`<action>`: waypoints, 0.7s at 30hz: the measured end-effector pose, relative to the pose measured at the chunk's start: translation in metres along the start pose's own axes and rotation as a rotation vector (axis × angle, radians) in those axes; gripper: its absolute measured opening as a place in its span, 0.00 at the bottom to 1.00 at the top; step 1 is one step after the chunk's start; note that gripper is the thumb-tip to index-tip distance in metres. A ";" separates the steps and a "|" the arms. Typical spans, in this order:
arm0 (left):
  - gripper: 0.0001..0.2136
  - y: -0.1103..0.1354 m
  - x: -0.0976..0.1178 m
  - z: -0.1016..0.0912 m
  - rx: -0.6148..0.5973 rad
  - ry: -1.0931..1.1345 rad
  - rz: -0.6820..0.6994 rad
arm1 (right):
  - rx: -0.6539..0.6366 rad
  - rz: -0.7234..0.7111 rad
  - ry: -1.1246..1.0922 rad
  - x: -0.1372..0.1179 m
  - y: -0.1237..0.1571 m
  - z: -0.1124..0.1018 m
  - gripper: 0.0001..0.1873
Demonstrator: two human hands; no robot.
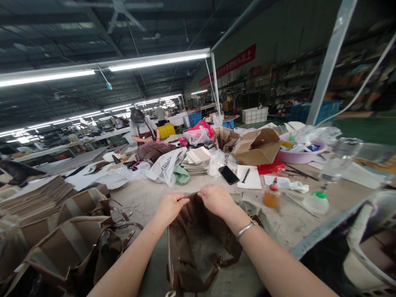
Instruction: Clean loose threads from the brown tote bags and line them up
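Note:
A brown bag [201, 243] lies on the table in front of me, its mouth spread and its dark inside showing. My left hand [170, 208] pinches the bag's far top edge at its left part. Close beside it, my right hand [218, 200] is closed on the same edge, with a silver bracelet [246, 229] on the wrist. A strap with metal fittings [220, 260] hangs across the bag's near right side. Both thumbs lie along the rim, and some fingers are hidden behind the fabric.
More brown bags [66, 243] stand at left beside stacked sheets [40, 198]. Ahead lie a phone [229, 175], a pen [246, 175] on white paper, a bottle of orange liquid [271, 197] and a green-capped bottle [316, 202]. A pink basin [301, 154] stands behind. A co-worker [144, 128] works across the table.

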State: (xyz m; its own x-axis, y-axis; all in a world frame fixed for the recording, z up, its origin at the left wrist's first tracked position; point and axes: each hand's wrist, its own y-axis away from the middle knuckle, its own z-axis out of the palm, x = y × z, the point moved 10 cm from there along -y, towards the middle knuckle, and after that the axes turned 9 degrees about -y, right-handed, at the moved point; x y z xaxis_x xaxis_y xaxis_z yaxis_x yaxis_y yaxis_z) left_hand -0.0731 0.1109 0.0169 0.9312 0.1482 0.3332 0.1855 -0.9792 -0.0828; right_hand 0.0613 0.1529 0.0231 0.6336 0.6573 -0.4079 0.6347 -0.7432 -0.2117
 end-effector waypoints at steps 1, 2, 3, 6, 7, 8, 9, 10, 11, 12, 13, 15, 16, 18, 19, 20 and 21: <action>0.13 0.000 -0.001 0.000 0.002 -0.003 -0.002 | -0.012 -0.007 -0.029 0.001 0.000 0.000 0.20; 0.13 -0.001 -0.002 0.001 0.003 -0.003 0.000 | -0.023 -0.025 -0.068 0.001 0.000 -0.001 0.21; 0.13 -0.001 -0.002 0.002 0.001 -0.003 0.005 | -0.027 -0.054 -0.117 0.000 0.000 -0.003 0.21; 0.13 -0.003 -0.004 0.004 0.004 -0.005 0.018 | 0.035 -0.145 -0.214 -0.010 0.000 -0.014 0.21; 0.12 -0.004 -0.004 0.004 0.010 -0.008 0.019 | 0.061 -0.158 -0.202 -0.014 0.000 -0.016 0.22; 0.12 -0.004 -0.004 0.003 0.016 -0.011 0.018 | 0.074 -0.160 -0.168 -0.018 -0.001 -0.015 0.22; 0.12 -0.005 -0.004 0.003 0.022 -0.014 0.014 | 0.074 -0.151 -0.119 -0.022 -0.002 -0.012 0.20; 0.12 -0.005 -0.005 0.002 0.025 -0.015 0.006 | 0.065 -0.139 -0.066 -0.026 -0.004 -0.008 0.17; 0.12 -0.004 -0.006 0.002 0.020 -0.011 -0.007 | 0.056 -0.128 -0.022 -0.029 -0.005 -0.003 0.14; 0.13 -0.003 -0.007 0.002 0.010 0.004 -0.024 | 0.054 -0.116 0.013 -0.032 -0.007 0.002 0.11; 0.12 -0.002 -0.009 0.002 -0.005 0.036 -0.034 | 0.061 -0.106 0.035 -0.034 -0.009 0.004 0.10; 0.11 0.002 -0.007 0.004 -0.051 0.154 -0.010 | 0.075 -0.088 0.051 -0.036 -0.012 0.007 0.10; 0.12 0.004 -0.004 0.005 -0.079 0.222 0.022 | 0.068 -0.079 0.050 -0.035 -0.013 0.008 0.10; 0.15 0.008 -0.002 0.004 -0.108 0.308 0.073 | 0.036 -0.066 0.045 -0.032 -0.016 0.011 0.11; 0.15 0.010 -0.003 0.002 -0.102 0.306 0.075 | 0.021 -0.062 0.044 -0.031 -0.016 0.012 0.11; 0.14 0.010 -0.006 0.001 -0.084 0.278 0.062 | 0.010 -0.058 0.044 -0.029 -0.017 0.013 0.11; 0.13 0.010 -0.010 -0.001 -0.057 0.236 0.043 | 0.004 -0.053 0.043 -0.027 -0.018 0.013 0.12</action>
State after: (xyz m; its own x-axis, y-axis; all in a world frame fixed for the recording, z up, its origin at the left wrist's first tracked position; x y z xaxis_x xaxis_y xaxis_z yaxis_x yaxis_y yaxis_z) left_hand -0.0807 0.0991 0.0141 0.8374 0.0766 0.5412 0.1235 -0.9910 -0.0509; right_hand 0.0269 0.1465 0.0265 0.6174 0.7007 -0.3576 0.6665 -0.7074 -0.2353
